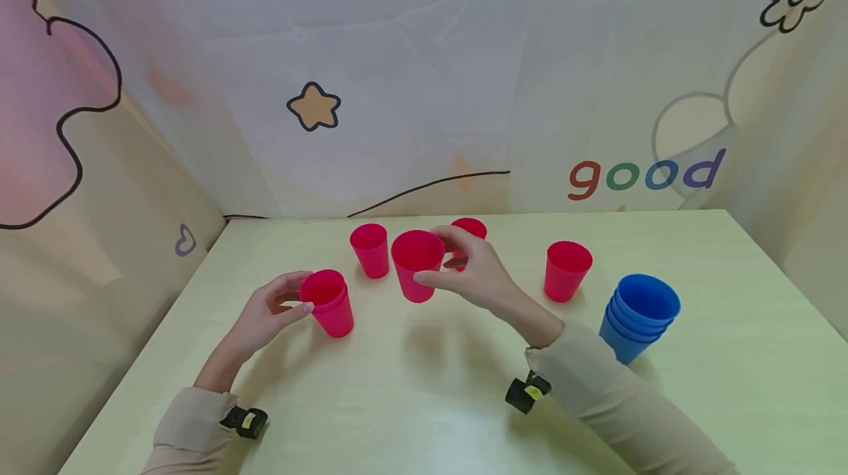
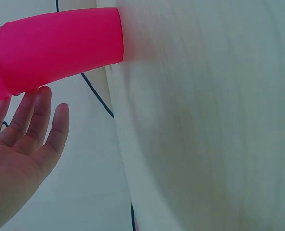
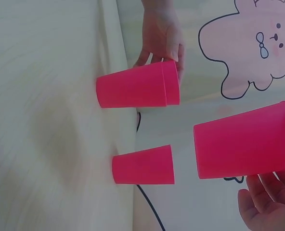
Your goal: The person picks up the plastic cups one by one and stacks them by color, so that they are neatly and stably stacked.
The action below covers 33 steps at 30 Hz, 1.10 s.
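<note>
Two nested red cups (image 1: 333, 313) are held at the rim between the thumb and fingers of the left hand (image 1: 265, 317); in the left wrist view the fingers (image 2: 36, 115) touch the side of the stack (image 2: 60, 48). The right hand (image 1: 480, 272) pinches a single red cup (image 1: 414, 269), upright and raised above the table. In the right wrist view that cup (image 3: 246, 142) is at the right, and the two-cup stack (image 3: 133, 86) with the left hand behind it shows farther up.
A red cup (image 1: 372, 254) stands behind the two hands, another (image 1: 470, 226) is partly hidden by the right hand, and a third (image 1: 566, 274) stands right of it. Several nested blue cups (image 1: 636, 320) stand at the right, near the right sleeve (image 1: 609, 386).
</note>
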Each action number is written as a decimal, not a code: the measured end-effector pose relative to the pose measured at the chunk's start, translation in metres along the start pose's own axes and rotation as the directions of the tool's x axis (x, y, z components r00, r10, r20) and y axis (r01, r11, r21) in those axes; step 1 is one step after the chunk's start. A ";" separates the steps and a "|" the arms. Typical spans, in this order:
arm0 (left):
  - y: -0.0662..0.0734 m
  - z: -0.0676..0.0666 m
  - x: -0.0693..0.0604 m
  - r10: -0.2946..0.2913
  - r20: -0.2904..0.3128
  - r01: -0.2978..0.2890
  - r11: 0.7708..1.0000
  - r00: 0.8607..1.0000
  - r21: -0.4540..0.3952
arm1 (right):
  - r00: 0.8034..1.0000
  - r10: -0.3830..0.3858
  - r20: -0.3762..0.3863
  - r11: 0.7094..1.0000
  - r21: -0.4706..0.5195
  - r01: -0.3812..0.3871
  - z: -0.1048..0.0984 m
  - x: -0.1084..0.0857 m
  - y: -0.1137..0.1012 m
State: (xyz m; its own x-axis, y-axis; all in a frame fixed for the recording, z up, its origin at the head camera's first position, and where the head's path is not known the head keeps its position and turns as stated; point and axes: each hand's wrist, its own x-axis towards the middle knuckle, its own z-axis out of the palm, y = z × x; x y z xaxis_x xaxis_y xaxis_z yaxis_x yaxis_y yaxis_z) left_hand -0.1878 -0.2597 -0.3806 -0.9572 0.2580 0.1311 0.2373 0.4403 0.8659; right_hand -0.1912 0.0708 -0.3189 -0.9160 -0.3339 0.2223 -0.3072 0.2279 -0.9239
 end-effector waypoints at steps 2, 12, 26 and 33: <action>0.000 0.000 0.000 0.002 -0.002 -0.002 1.000 1.000 -0.008 | 1.000 -0.007 0.004 1.000 0.006 0.007 0.002 0.002 -0.001; 0.000 0.001 -0.001 -0.015 -0.006 0.014 1.000 1.000 -0.023 | 1.000 -0.028 0.003 1.000 0.008 0.028 0.009 0.012 -0.005; -0.001 0.002 -0.001 -0.012 -0.008 0.012 1.000 1.000 -0.021 | 0.998 -0.061 0.014 0.998 0.003 0.061 0.026 0.029 -0.011; 0.000 0.000 0.001 0.001 -0.007 -0.001 1.000 1.000 -0.014 | 0.999 -0.038 0.019 0.999 -0.016 0.039 0.035 0.038 -0.013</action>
State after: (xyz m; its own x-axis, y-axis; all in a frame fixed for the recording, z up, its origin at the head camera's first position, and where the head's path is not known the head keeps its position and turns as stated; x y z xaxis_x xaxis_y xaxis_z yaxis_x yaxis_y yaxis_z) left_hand -0.1890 -0.2594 -0.3809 -0.9581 0.2526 0.1354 0.2361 0.4279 0.8724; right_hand -0.2128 0.0229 -0.3097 -0.8985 -0.3600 0.2513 -0.3464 0.2297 -0.9095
